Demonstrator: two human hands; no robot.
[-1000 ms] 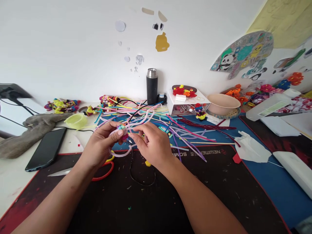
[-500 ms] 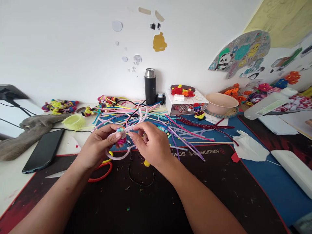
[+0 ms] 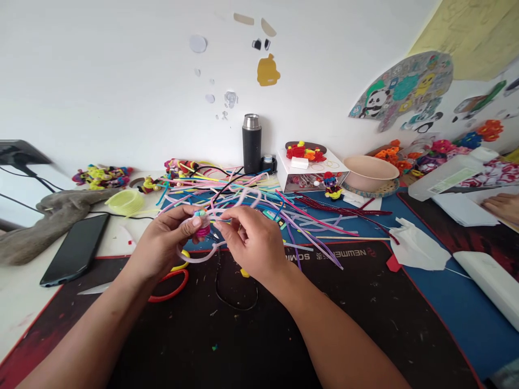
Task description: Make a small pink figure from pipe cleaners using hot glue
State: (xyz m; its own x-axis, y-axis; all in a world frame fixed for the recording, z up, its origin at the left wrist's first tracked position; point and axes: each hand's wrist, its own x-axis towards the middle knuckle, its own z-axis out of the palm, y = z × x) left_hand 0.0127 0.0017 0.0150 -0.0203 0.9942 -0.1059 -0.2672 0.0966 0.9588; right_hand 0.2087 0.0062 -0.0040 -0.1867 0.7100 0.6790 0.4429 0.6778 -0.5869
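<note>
My left hand (image 3: 170,235) is closed on a small pipe-cleaner figure (image 3: 203,231), with a coiled magenta lower part and a bit of teal on top. A pale lilac pipe cleaner (image 3: 198,261) loops down from it and around below. My right hand (image 3: 253,237) pinches the pale strands beside the figure between thumb and forefinger, and their bent ends (image 3: 253,195) stick up behind the fingers. The fingers hide part of the join. Scissors with red and yellow handles (image 3: 174,292) lie on the black mat (image 3: 324,313) under my left forearm.
Loose coloured pipe cleaners (image 3: 194,186) spread behind my hands. Further back stand a black thermos (image 3: 252,145), a white box (image 3: 290,175) and a beige bowl (image 3: 371,173). A phone (image 3: 75,249) lies at left, a crumpled tissue (image 3: 419,246) at right. Another person's hand (image 3: 503,209) rests at the right edge.
The bent pale strand ends have swung slightly right and down. Both hands keep their grip in nearly the same place. The other person's hand shows more at the right edge.
</note>
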